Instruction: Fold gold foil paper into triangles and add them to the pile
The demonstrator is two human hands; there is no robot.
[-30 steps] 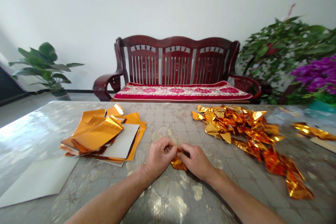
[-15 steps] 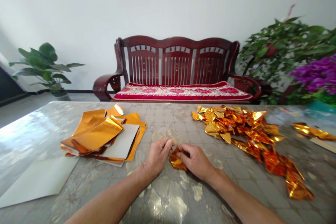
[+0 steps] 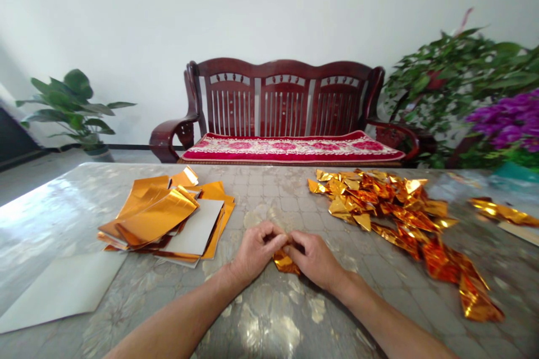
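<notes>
Your left hand [image 3: 256,250] and right hand [image 3: 315,261] meet at lower centre, fingertips pressed together pinching a gold foil strip [image 3: 285,263], which slants down rightward beneath them, closest to your right hand.

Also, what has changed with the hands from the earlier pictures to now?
The left hand and right hand have moved back together over the gold foil piece, hiding its upper part, which showed earlier. The stack of foil sheets and the pile of folded foil stayed as they were.
</notes>
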